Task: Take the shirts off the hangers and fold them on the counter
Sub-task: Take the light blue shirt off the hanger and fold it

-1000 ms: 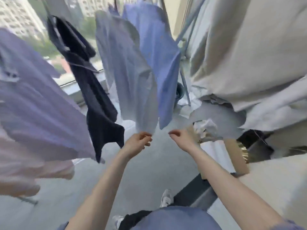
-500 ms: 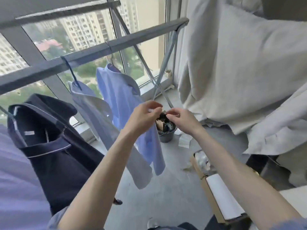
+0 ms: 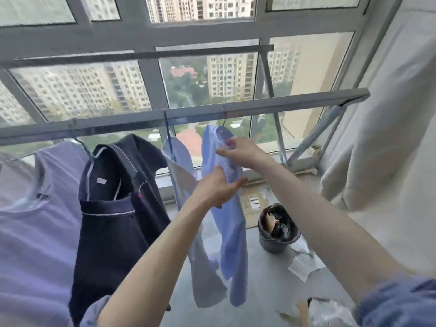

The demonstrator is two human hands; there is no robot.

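Two bare forearms reach out of what look like rolled-up blue denim sleeves.

four shirts hang in plain sight: one lavender shirt, one navy shirt, one pale blue shirt, one brighter blue shirt. two hands: left hand, right hand. two rails: near rail, far rail. one bucket.

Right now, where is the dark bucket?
In the head view, the dark bucket stands on the floor right of centre, between the hanging blue shirt and the white curtain.
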